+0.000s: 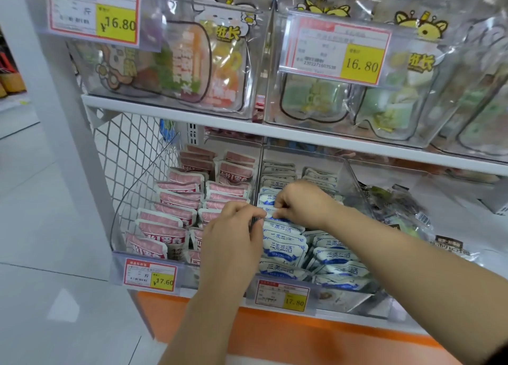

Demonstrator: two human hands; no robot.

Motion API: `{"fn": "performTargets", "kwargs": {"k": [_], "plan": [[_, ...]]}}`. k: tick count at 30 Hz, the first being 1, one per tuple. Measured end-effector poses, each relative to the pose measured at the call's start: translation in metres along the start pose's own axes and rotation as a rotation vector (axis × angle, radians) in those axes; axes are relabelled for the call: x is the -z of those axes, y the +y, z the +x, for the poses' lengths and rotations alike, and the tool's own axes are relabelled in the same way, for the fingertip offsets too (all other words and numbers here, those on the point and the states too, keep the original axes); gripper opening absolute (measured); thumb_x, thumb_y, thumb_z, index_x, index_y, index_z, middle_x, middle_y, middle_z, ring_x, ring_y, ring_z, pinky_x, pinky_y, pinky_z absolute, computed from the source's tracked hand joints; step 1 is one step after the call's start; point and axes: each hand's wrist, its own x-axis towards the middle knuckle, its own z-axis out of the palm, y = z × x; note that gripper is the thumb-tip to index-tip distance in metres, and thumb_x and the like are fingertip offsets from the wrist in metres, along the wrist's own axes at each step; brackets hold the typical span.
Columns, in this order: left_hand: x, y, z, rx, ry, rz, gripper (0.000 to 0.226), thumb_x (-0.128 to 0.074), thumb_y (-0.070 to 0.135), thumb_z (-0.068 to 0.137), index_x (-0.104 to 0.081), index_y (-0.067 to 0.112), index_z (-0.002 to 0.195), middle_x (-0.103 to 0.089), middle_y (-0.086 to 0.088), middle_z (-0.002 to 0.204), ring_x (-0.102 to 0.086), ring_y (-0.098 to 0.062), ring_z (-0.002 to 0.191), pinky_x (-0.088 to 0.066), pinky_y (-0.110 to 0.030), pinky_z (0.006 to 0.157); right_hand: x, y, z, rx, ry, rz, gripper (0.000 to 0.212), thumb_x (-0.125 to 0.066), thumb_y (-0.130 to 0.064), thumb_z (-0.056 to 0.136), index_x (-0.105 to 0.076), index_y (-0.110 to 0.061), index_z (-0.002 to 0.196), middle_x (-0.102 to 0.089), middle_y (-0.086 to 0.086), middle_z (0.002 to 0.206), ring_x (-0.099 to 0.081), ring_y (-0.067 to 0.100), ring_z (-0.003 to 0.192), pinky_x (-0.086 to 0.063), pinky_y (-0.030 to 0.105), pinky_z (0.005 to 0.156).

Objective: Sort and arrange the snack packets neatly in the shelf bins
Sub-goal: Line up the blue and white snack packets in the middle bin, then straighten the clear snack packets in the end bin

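On the lower shelf, both hands meet over the left row of blue packets in the middle bin. The left hand and the right hand each pinch the top edge of one packet. Their fingers are curled, and the thumbs and forefingers come close together across it. That packet stands about midway along its row, between its neighbours, just right of the clear wall that parts this bin from the pink packets.

The step in hand looks like seating or straightening this single packet in the row. The pink packets already stand in two fairly even rows. The blue right-hand row leans more loosely toward the front, so it probably wants attention after this. The next move calls for pressing the packet down upright with its label facing out like the others. The hands then need to let go without dragging the neighbours askew.

The hands cover most of the pinched packet, so I cannot tell whether it is going in or coming out. The backs of both bins sit in shade under the upper shelf. To the right, the dark packets are blurred and partly cut off by the right forearm. The small print on the price tags is illegible.
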Motion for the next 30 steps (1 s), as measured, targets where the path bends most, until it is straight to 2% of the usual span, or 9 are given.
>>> {"fn": "performTargets", "kwargs": {"k": [5,8,12,18,20,23,25,27,30], "plan": [[-0.001,0.001,0.0,0.013,0.007,0.008,0.015,-0.054,0.025,0.091,-0.065,0.031,0.098,-0.047,0.019,0.098,-0.057,-0.011,0.074,-0.048,-0.04,0.083,-0.011,-0.001,-0.006,-0.065,0.204,0.187,0.03,-0.06,-0.028,0.09,-0.062,-0.008,0.067,-0.059,0.004,0.059,-0.049,0.014,0.051,-0.032,0.021,0.051],[-0.001,0.001,-0.001,0.007,0.006,0.016,0.015,-0.054,0.024,0.091,-0.066,0.03,0.098,-0.048,0.017,0.098,-0.055,-0.006,0.07,-0.048,-0.04,0.084,-0.026,-0.003,-0.005,-0.055,0.14,0.238,0.029,-0.062,-0.029,0.088,-0.065,-0.005,0.072,-0.065,0.008,0.07,-0.058,0.02,0.064,-0.043,0.026,0.062],[-0.001,0.002,0.001,0.01,0.007,0.019,0.015,-0.055,0.022,0.091,-0.066,0.029,0.097,-0.047,0.016,0.098,-0.056,-0.009,0.072,-0.048,-0.041,0.084,-0.023,0.004,0.001,0.01,0.066,0.245,0.025,-0.063,-0.029,0.088,-0.07,-0.006,0.083,-0.065,0.005,0.078,-0.058,0.022,0.073,-0.045,0.031,0.066],[-0.002,0.002,0.002,0.01,0.021,0.028,0.015,-0.057,0.02,0.089,-0.067,0.028,0.098,-0.046,0.016,0.096,-0.056,-0.009,0.073,-0.048,-0.043,0.084,-0.01,-0.002,-0.003,0.115,-0.036,0.004,0.026,-0.046,-0.039,0.096,-0.064,-0.03,0.111,-0.055,-0.002,0.109,-0.056,0.019,0.098,-0.051,0.041,0.078],[-0.002,0.002,0.001,0.011,0.018,0.022,0.016,-0.056,0.021,0.09,-0.067,0.027,0.1,-0.049,0.014,0.099,-0.056,-0.01,0.076,-0.048,-0.043,0.086,-0.004,0.001,-0.013,0.096,0.025,0.041,0.03,-0.044,-0.041,0.096,-0.059,-0.034,0.121,-0.05,-0.004,0.122,-0.053,0.015,0.104,-0.049,0.04,0.082],[-0.002,0.001,0.0,-0.005,0.022,0.025,0.016,-0.056,0.022,0.09,-0.067,0.026,0.101,-0.05,0.014,0.103,-0.054,-0.008,0.076,-0.048,-0.044,0.087,0.004,-0.001,-0.043,0.038,0.188,0.217,0.024,-0.055,-0.04,0.09,-0.067,-0.031,0.109,-0.058,-0.012,0.108,-0.055,0.007,0.089,-0.05,0.037,0.082],[-0.001,0.0,0.0,-0.009,0.019,0.03,0.016,-0.056,0.023,0.09,-0.067,0.026,0.102,-0.051,0.013,0.105,-0.053,-0.007,0.077,-0.047,-0.044,0.087,0.007,-0.006,-0.065,0.028,0.106,0.247,0.02,-0.06,-0.042,0.086,-0.071,-0.031,0.098,-0.062,-0.016,0.093,-0.057,0.005,0.085,-0.05,0.034,0.08],[0.0,0.001,0.0,-0.011,0.004,0.047,0.017,-0.055,0.024,0.091,-0.068,0.027,0.102,-0.052,0.011,0.109,-0.053,-0.008,0.079,-0.047,-0.042,0.087,0.001,-0.013,-0.078,0.034,-0.003,0.159,0.02,-0.058,-0.04,0.088,-0.07,-0.031,0.101,-0.064,-0.017,0.095,-0.057,0.008,0.093,-0.049,0.032,0.083],[0.0,0.001,-0.002,-0.035,-0.016,0.074,0.018,-0.057,0.023,0.09,-0.07,0.026,0.1,-0.053,0.008,0.114,-0.053,-0.008,0.077,-0.048,-0.042,0.086,-0.014,-0.021,-0.076,0.027,0.003,0.166,0.019,-0.056,-0.019,0.089,-0.07,-0.029,0.097,-0.069,-0.012,0.099,-0.06,0.01,0.093,-0.05,0.033,0.085]]}}
